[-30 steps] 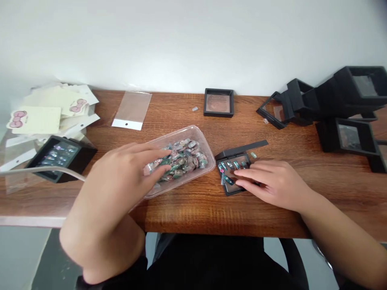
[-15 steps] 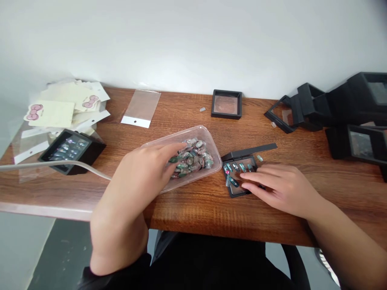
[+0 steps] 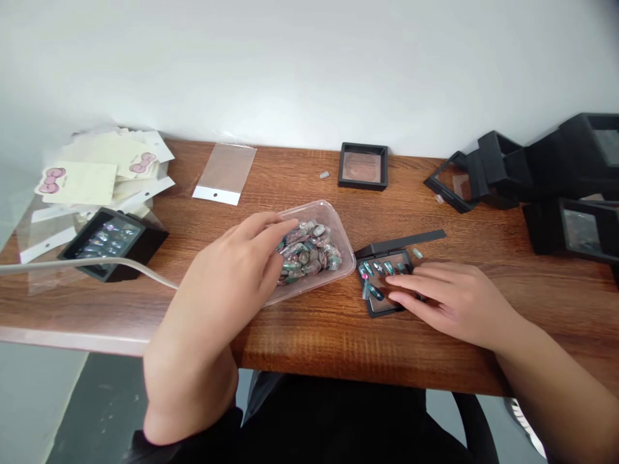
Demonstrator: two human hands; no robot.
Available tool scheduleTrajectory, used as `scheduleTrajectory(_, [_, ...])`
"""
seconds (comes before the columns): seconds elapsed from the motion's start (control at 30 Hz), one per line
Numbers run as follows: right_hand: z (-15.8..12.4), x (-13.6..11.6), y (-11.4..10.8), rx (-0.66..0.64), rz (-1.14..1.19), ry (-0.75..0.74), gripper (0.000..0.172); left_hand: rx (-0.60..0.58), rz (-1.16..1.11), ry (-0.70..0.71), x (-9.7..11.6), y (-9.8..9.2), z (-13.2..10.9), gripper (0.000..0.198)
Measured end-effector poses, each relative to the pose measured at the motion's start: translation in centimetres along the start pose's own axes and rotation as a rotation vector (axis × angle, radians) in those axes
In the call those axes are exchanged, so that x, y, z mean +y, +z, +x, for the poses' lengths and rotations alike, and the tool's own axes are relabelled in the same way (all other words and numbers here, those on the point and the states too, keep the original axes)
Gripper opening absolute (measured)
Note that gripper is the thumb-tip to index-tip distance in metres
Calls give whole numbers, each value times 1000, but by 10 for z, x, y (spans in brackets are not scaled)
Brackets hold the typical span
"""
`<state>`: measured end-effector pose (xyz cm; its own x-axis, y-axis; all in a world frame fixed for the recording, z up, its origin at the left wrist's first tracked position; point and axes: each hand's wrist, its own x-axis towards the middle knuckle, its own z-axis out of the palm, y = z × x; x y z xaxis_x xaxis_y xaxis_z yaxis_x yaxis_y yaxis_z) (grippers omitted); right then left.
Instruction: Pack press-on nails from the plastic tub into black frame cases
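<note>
My left hand (image 3: 232, 270) reaches into a clear plastic tub (image 3: 333, 222) heaped with small green and pink nail pieces (image 3: 309, 252). Its fingers are bent together among the pieces, and what they pinch is hidden. My right hand (image 3: 449, 296) lies flat, fingers stretched out, on a small open black display box (image 3: 382, 274) that holds several teal pieces. The box's lid (image 3: 403, 240) stands up behind it. One loose piece (image 3: 417, 253) lies beside the box.
A closed black box of pieces (image 3: 113, 241) and a grey cable (image 3: 97, 264) sit at left, near cards (image 3: 82, 180) and a clear bag (image 3: 225, 171). An empty black box (image 3: 362, 165) stands at the back. More black boxes (image 3: 541, 174) are piled at right.
My left hand has slid right, deeper into the tub, and its fingers have curled over the pieces. My right hand stays flat on the small box. The camera view has shifted slightly.
</note>
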<state>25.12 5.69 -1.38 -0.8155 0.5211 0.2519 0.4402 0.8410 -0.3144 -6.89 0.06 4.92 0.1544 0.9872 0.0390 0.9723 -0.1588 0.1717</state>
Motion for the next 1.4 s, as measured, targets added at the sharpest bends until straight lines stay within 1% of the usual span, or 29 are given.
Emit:
scheduleTrajectory(0.13, [0, 0, -1, -5, -9, 3, 15, -39, 36, -42, 4, 1, 0, 38])
scheduleTrajectory(0.3, [-1, 0, 0, -53, 0, 4, 18, -164, 48, -36, 4, 13, 1, 58])
scheduleTrajectory(0.37, [-1, 0, 0, -65, -3, 11, 18, -180, 51, -51, 3, 16, 2, 56])
scheduleTrajectory(0.53, [0, -1, -1, -63, -16, 9, 19, -164, 72, -99, 3, 11, 4, 47])
scheduleTrajectory(0.63, [0, -1, -2, -49, -22, 3, 19, -99, 75, -150, 5, 9, 3, 38])
scheduleTrajectory(0.73, [0, 1, -2, -45, -28, 23, 19, -44, 133, -136, 7, 11, 2, 33])
scheduleTrajectory(0.83, [-1, 1, -3, -43, -38, 45, 19, -78, 159, -89, 7, 15, 2, 37])
scheduleTrajectory(0.93, [0, 1, -2, -45, -41, 30, 19, -144, 167, -91, 6, 17, 3, 41])
scheduleTrajectory(1.0, [0, 0, -2, -50, -37, 15, 19, -153, 173, -99, 4, 16, 4, 41])
scheduleTrajectory(1.13, [1, -1, -2, -61, -39, 14, 21, -125, 195, -116, 3, 11, 5, 39])
scheduleTrajectory(1.3, [0, -1, -2, -67, -40, 19, 22, -102, 246, -158, 1, 8, 6, 29])
scheduleTrajectory(1.4, [-1, 0, -1, -75, -33, 29, 22, -56, 211, -172, -1, 6, 6, 32])
